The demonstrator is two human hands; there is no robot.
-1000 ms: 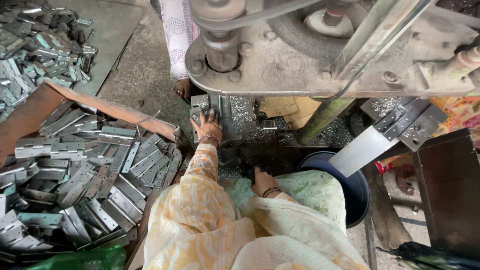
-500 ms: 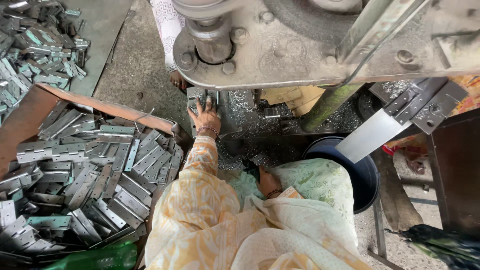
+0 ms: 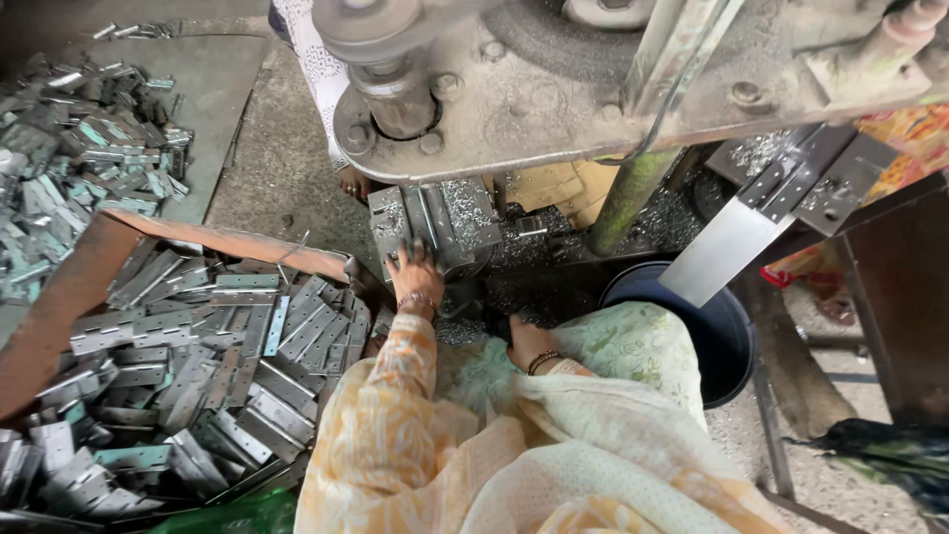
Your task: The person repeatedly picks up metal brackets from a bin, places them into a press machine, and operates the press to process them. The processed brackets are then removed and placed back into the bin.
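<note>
Pressing a hinge plate (image 3: 420,232) onto the press die (image 3: 435,222), the left hand (image 3: 415,275) lay flat. The right hand (image 3: 526,341) rested empty. Fingers were best kept outside the ram.

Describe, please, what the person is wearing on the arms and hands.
The left hand is bare, with a beaded bracelet at the wrist and a long pale yellow-orange printed sleeve. The right hand is bare too, with dark bangles and a similar sleeve.

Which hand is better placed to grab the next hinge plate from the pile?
Left, probably. The left hand rests on the press die block, beside the hinge pile; the right hand sits across the lap, farther away.
</note>
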